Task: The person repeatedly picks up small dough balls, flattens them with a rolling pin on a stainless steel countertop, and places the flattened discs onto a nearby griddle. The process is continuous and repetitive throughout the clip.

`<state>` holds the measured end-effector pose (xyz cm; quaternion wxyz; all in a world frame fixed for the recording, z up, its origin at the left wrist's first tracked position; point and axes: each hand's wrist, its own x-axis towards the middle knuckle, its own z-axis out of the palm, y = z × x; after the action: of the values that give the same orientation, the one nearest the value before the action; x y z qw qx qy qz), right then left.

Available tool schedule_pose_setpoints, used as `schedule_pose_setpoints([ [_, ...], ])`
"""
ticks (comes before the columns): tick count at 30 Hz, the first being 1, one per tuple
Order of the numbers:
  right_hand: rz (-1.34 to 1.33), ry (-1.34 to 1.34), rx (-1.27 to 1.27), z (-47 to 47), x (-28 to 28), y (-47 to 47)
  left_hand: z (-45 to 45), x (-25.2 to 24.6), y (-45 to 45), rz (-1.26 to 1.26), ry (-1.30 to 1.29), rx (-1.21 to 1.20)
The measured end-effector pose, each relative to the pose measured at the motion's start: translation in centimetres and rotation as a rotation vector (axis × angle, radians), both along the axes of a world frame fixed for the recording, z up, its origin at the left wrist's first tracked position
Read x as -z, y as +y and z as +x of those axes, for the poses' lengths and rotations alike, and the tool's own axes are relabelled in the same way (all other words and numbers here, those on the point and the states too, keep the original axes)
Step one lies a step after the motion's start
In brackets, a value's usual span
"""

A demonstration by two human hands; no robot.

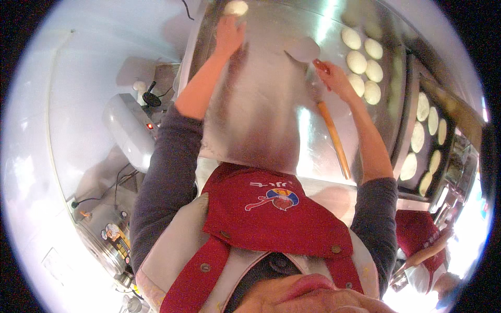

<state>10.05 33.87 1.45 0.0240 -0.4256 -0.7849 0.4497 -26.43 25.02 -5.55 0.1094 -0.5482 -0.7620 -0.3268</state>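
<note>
My left hand (230, 36) reaches to the far left of the steel worktop (266, 94). Its fingertips are at the near edge of a pale piece of dough (236, 7); whether they touch it I cannot tell. My right hand (336, 80) grips the reddish-brown handle of a broad-bladed metal tool (304, 50), perhaps a dough scraper or cleaver. The blade lies low over the worktop, pointing left. Below that hand rests a slim wooden rod (333, 137), its far end blurred. Several flattened dough rounds (357, 62) lie in two rows to the right.
Beyond the worktop's right side, more dough rounds (417, 137) lie on a dark griddle or tray (420, 156). A grey appliance (131, 133) with a lit red switch stands left, near cables. At lower right is another person in a red apron (419, 234).
</note>
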Motion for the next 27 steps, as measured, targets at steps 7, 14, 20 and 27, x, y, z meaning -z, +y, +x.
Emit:
schedule_pose_setpoints([
  [7, -0.159, 0.044, -0.06, -15.8, -1.1, 4.8, -5.5, -0.9, 9.0, -0.175, -0.141, -0.057],
  [14, -0.196, 0.174, 0.001, -26.0, -2.2, 4.4, -6.6, -1.1, 10.6, -0.277, -0.252, -0.089],
  [20, 0.072, 0.182, -0.047, -19.5, -6.4, 2.7, -5.9, -2.7, 11.0, -0.323, -0.425, -0.099],
  [27, 0.032, -0.013, 0.249, -2.9, -1.1, 0.8, 4.2, -3.5, 0.9, -0.041, -0.884, 0.2],
])
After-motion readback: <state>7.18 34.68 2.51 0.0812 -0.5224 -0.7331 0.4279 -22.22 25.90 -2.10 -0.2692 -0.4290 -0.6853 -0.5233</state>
